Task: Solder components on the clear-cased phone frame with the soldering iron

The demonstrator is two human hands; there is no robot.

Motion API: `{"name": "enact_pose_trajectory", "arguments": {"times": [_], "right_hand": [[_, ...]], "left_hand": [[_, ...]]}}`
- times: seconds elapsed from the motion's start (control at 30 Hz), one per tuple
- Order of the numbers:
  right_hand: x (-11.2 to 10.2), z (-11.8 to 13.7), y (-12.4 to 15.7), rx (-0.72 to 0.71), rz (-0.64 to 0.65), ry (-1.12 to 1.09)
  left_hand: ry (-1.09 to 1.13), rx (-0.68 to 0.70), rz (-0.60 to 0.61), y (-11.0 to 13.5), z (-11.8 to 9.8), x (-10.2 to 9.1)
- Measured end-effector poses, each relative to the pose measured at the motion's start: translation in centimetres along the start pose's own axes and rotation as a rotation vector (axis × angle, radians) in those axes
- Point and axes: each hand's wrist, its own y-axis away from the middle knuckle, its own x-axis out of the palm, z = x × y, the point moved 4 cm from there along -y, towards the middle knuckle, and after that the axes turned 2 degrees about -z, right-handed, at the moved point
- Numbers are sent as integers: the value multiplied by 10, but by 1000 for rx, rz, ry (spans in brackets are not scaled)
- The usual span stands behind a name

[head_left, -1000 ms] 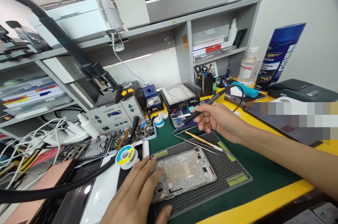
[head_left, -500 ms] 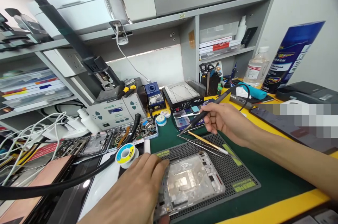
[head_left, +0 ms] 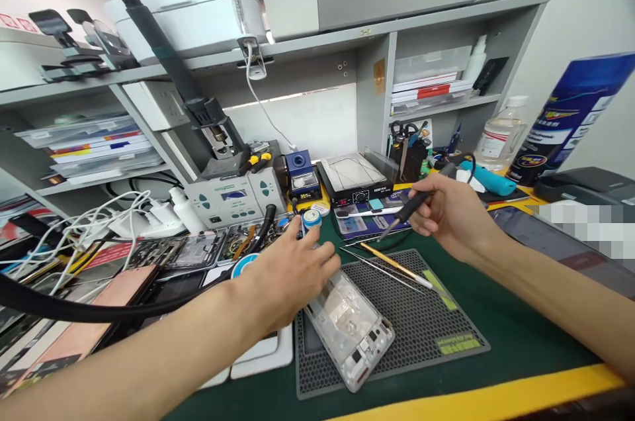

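My left hand [head_left: 300, 272] lies across the upper end of a bare phone frame [head_left: 364, 341], fingers bent over its edges. The hand covers that end. The frame sits slanted on a grey honeycomb mat [head_left: 421, 315], its near end showing small parts and screw seats. My right hand [head_left: 454, 216] is closed around the dark handle of a soldering iron [head_left: 414, 206], held above the mat's far edge with the tip angled down to the left. Beneath the iron lie tweezers [head_left: 381, 267] and a thin gold-coloured tool [head_left: 389, 261], touched by neither hand.
A solder spool [head_left: 311, 217], a heating plate [head_left: 354, 179] and a blue soldering station [head_left: 302, 179] stand at the back. Phones and parts [head_left: 193, 249] crowd the left, where a thick black hose [head_left: 99, 314] crosses. A spray can [head_left: 565, 123] and bottle [head_left: 503, 133] stand right.
The phone frame has turned from lying crosswise to pointing toward me, with my left hand moving up and away along with it. The soldering iron has shifted right within the view, which has also moved.
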Motion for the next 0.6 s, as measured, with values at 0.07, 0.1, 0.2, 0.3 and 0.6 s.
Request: {"name": "enact_pose_trajectory", "arguments": {"times": [0.07, 0.1, 0.2, 0.3, 0.6], "right_hand": [[3, -2, 4, -2, 31, 12], [4, -3, 5, 0, 47, 20], [7, -8, 8, 18, 83, 42], [8, -13, 8, 33, 94, 56], [9, -12, 11, 32, 84, 82]], "left_hand": [[-6, 21, -23, -6, 2, 4], [-12, 26, -35, -8, 3, 6], [-36, 34, -60, -13, 5, 6], [-57, 47, -55, -14, 6, 4], [-76, 55, -27, -15, 1, -1]]}}
